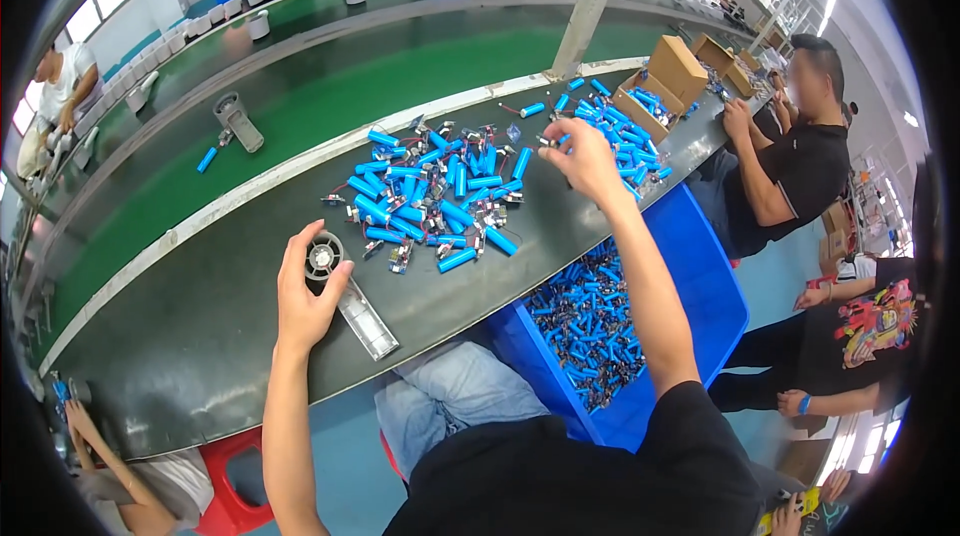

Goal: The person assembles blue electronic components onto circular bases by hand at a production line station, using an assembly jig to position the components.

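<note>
On the dark worktop, my left hand (308, 298) curves its thumb and fingers round the round head of a grey handheld-fan housing (366, 320). The housing's hollow handle points toward me, with its open side up. My right hand (586, 158) is raised beyond the heap, its fingertips pinched together at a small, pale and dark piece too small to name. Between my hands lies a loose heap of blue cylindrical batteries (455, 213) wired to small circuit boards. More of these batteries (625, 141) are piled just past my right hand.
A deep blue bin (700, 261) full of wired batteries stands by my right thigh. An open cardboard box (672, 76) sits on the worktop at the right. Another fan housing (238, 122) and one battery (207, 159) lie on the green conveyor (330, 76). Co-workers sit on both sides.
</note>
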A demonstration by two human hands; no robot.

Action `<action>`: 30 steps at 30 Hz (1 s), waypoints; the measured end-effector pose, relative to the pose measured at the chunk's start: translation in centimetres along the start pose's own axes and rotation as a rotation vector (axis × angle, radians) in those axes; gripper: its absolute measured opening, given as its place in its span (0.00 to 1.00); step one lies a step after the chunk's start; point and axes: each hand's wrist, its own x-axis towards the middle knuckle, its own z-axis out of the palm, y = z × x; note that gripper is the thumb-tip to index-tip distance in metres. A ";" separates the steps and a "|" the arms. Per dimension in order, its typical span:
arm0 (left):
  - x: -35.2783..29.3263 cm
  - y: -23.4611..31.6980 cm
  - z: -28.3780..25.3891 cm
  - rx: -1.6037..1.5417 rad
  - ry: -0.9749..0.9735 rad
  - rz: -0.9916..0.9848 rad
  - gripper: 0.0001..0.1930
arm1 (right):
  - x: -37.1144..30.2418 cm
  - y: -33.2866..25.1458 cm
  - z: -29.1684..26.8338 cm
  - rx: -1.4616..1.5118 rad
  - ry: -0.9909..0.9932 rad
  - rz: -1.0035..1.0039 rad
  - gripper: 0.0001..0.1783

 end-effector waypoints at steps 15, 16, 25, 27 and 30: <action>-0.4 6.6 -0.2 -0.059 0.192 0.178 0.16 | -5.1 -11.7 -3.3 0.946 -0.202 -0.108 0.20; -0.6 7.6 -0.3 -0.113 0.165 0.192 0.17 | -5.8 -12.9 -2.7 0.996 -0.250 -0.123 0.18; -4.7 8.6 -2.0 -0.390 0.177 0.133 0.19 | -8.9 -20.4 3.7 1.092 -0.479 -0.345 0.13; -6.2 8.8 -2.7 -0.584 0.290 -0.071 0.14 | -8.5 -19.4 4.9 0.861 -0.411 -0.303 0.12; -7.2 7.6 -3.4 -0.517 0.285 -0.135 0.13 | -9.4 -18.6 6.7 0.597 -0.409 -0.323 0.15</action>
